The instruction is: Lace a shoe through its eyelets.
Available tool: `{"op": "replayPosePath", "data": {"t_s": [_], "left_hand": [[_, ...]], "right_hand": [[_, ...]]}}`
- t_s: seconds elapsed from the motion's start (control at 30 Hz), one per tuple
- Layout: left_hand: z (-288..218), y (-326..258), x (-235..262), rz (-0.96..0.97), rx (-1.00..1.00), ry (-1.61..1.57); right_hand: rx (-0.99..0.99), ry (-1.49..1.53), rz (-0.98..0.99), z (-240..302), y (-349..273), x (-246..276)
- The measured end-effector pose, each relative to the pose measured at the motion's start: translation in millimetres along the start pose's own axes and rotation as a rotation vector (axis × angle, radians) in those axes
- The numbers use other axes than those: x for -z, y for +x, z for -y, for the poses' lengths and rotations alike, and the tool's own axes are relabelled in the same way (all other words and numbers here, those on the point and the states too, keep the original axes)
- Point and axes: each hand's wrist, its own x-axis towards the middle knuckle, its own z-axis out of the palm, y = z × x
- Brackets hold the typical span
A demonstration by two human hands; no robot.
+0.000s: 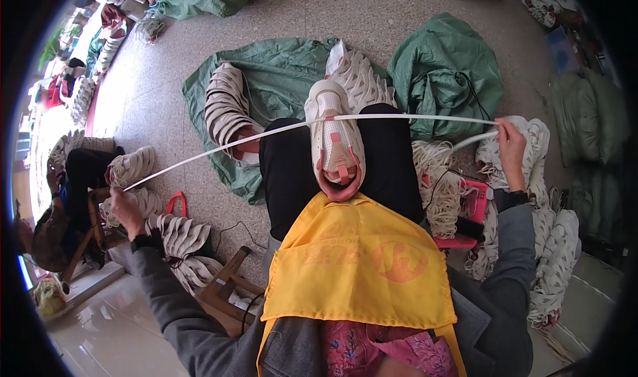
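Note:
A white and pink sneaker (337,137) rests between my knees, its toe pointing away from me. Across its front eyelets runs a long white shoelace (412,116), pulled out taut to both sides. My left hand (127,212) is far out to the left, closed on one end of the lace. Out to the right, my right hand (511,152) pinches the other end between thumb and fingers. Both lace halves look straight, with the shoe in the middle. A yellow apron (359,260) covers my lap behind the heel.
Stacked shoes (229,104) lie on a green sack (279,61) ahead; another green sack (445,71) stands right of it. A bundle of laces (442,191) hangs by a pink basket (475,207). More shoe stacks (555,264) line the right. At left, another person (80,184) sits near a wooden stool (229,280).

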Motion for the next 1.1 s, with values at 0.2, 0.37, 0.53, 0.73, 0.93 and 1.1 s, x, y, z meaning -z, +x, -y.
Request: {"op": "replayPosePath", "data": {"t_s": [0.2, 0.37, 0.53, 0.73, 0.93, 1.1], "left_hand": [[69.0, 24.6, 6.4, 0.020, 0.225, 0.040], [46.1, 9.3, 2.9, 0.040, 0.180, 0.060], [48.5, 6.6, 11.3, 0.043, 0.158, 0.045], [53.4, 11.0, -3.3, 0.020, 0.160, -0.001], [54.7, 1.4, 3.6, 0.119, 0.143, 0.141], [51.4, 9.9, 4.4, 0.110, 0.113, 0.169]], "right_hand": [[-0.282, 0.158, 0.026, -125.3, -22.7, 12.7], [-0.186, 0.119, -0.200, -109.2, 18.2, 43.9], [-0.200, 0.542, -0.415, -68.9, 57.5, 51.3], [-0.214, -0.044, -0.057, -166.7, -1.9, 67.8], [-0.350, 0.112, 0.011, -198.2, -16.2, 70.5], [-0.439, 0.012, -0.009, -213.5, -12.7, 104.3]]}}
